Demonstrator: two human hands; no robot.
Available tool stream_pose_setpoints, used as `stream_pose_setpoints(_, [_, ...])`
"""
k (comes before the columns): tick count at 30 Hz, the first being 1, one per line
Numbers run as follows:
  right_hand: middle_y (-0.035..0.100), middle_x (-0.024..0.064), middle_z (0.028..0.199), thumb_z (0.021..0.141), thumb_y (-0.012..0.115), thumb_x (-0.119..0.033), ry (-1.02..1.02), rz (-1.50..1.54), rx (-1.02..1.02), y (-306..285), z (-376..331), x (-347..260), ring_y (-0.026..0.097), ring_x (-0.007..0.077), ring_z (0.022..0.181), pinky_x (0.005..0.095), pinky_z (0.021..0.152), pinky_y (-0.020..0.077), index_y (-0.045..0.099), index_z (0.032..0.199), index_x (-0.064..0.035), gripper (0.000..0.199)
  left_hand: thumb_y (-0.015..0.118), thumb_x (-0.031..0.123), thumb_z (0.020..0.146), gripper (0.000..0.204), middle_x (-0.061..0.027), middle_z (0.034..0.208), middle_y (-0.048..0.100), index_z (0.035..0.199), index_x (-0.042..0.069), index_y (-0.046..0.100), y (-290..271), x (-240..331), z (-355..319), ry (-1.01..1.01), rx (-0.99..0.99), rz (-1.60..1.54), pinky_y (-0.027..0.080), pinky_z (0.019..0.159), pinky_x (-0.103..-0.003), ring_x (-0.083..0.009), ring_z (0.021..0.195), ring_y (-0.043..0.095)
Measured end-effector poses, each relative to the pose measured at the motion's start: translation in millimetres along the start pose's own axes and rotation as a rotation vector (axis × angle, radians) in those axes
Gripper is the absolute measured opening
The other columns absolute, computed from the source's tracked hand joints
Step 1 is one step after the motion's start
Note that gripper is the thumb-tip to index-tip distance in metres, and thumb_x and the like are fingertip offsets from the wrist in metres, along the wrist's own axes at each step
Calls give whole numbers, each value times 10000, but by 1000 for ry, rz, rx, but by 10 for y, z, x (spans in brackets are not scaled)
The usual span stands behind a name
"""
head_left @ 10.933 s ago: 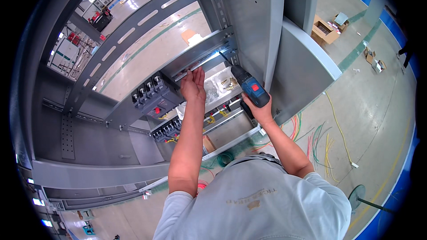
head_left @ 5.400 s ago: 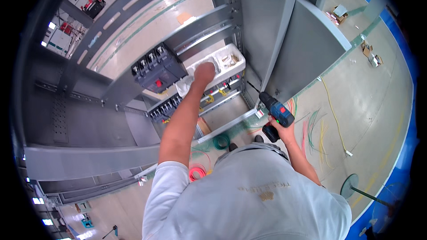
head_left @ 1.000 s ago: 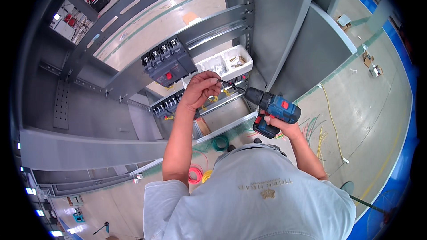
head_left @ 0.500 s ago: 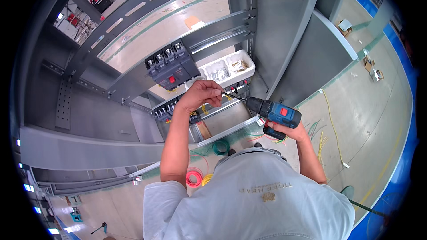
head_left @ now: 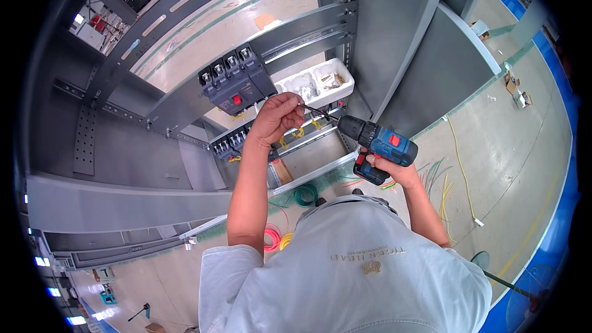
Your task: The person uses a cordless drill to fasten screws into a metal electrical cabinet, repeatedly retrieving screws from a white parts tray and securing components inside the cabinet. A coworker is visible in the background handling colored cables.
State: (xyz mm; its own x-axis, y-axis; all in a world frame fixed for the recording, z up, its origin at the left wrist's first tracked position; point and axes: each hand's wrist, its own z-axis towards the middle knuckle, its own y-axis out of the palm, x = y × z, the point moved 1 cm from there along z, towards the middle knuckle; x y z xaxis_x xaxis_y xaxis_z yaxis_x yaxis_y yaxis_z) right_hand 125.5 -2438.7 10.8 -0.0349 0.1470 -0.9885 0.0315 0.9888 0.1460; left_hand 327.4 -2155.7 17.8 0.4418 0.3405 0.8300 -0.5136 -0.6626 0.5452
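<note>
My right hand (head_left: 399, 169) is wrapped round the handle of a blue and black cordless drill (head_left: 390, 145), whose chuck points left. A long dark driver bit (head_left: 317, 111) reaches from the chuck to my left hand (head_left: 277, 118). The thumb and fingertips of that hand are pinched at the bit's far end; whether a small screw is also between them, I cannot tell. Behind my left hand, a dark circuit breaker (head_left: 237, 83) with a red button is mounted on a grey crossbar. A white foam tray (head_left: 314, 83) with metal hardware in its compartments lies beside the breaker.
A grey metal cabinet frame (head_left: 123, 200) surrounds the work, with a side panel (head_left: 441, 74) at right. Smaller breakers (head_left: 231, 143) with yellow wires sit lower down. Coils of green wire (head_left: 306, 195) and red wire (head_left: 272, 238) lie on the floor. A yellow cable (head_left: 459, 166) runs at right.
My left hand has moved slightly up, still at the bit's end. The drill has tilted a little, its handle shifting left. The view has shifted slightly.
</note>
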Motion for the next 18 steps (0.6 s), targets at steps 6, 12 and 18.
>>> stream_pose_setpoints(6, [734,54,1001,850,759,-32,-14,-35,1,-3,-17,6,703,134,886,321,819,575,690,1105,-18,265,630,196,1012,173,-56,808,673,1035,26,656,8,41,-2,-16,2,61,540,553,-246,-136,620,667])
stream_pose_setpoints(12, [732,40,961,842,759,-32,-3,-23,9,-18,-20,36,699,124,883,313,807,572,691,1077,-20,245,640,182,1001,169,-58,794,673,1026,17,665,14,82,-12,-52,14,108,550,552,-252,-135,616,663])
stream_pose_setpoints(18, [703,16,869,795,781,-62,-75,-78,35,3,5,20,661,104,795,293,758,548,693,1015,-29,239,655,171,990,158,-61,783,682,1018,16,670,28,102,-4,-72,11,123,551,545,-242,-133,602,664])
